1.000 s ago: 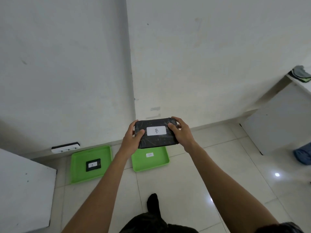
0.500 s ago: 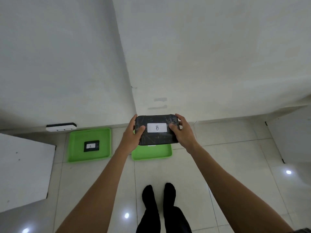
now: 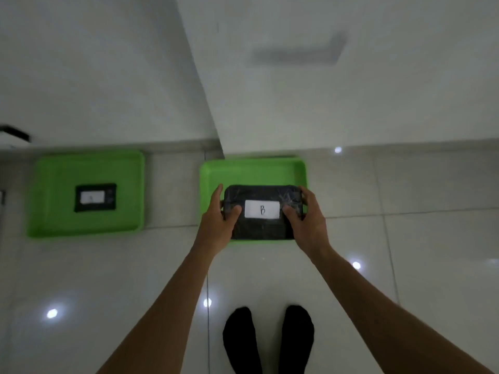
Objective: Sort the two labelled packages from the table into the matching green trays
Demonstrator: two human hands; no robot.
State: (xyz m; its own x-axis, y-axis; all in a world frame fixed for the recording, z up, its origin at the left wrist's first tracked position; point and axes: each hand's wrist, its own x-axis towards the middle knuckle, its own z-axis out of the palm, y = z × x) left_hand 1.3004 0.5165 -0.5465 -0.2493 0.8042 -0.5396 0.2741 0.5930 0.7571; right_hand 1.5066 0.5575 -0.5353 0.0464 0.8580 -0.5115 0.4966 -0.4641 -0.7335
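A black wrapped package (image 3: 261, 228) with a white label reading B is held over the right green tray (image 3: 251, 171) on the floor. My left hand (image 3: 218, 222) grips its left end and my right hand (image 3: 307, 222) grips its right end. The package covers the tray's front part and any label in it. I cannot tell whether the package touches the tray. The left green tray (image 3: 54, 184) holds a smaller black package (image 3: 95, 197) with a blurred white label.
Both trays lie on glossy white floor tiles against the base of a white wall with a corner (image 3: 213, 117) between them. My two feet in black socks (image 3: 267, 338) stand just behind the right tray. A dark-edged object (image 3: 14, 133) shows at the far left.
The view has tilted down and closed in on the trays. Both hands have lowered the B package from chest height down over the right tray.
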